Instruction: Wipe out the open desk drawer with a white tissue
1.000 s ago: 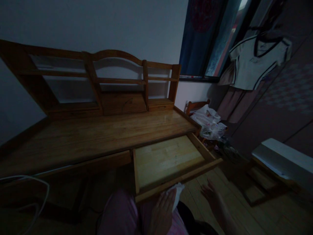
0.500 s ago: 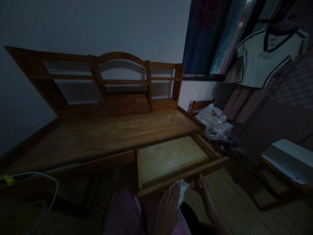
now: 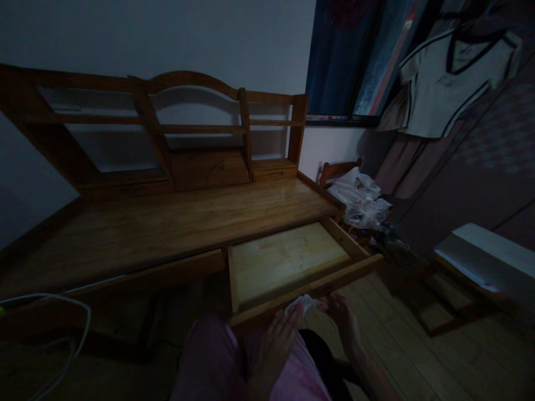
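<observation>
A wooden desk (image 3: 167,228) with a shelf hutch stands against the wall. Its right drawer (image 3: 288,262) is pulled out and looks empty. My left hand (image 3: 278,340) is below the drawer's front edge, fingers pressed on a white crumpled cloth (image 3: 301,303). My right hand (image 3: 340,314) reaches in from the right and pinches the same cloth at its right side. Both hands sit just under the drawer front, above my pink-clad lap.
A wooden chair (image 3: 338,170) holding white plastic bags (image 3: 359,200) stands right of the desk. A white garment (image 3: 451,83) hangs at the upper right. A low stand with a white top (image 3: 480,259) is at the right. A white cable (image 3: 54,317) loops at the lower left.
My right hand has come in from the floor side to the cloth and now touches it. The left hand stays on the cloth by the drawer front. The view shifted slightly.
</observation>
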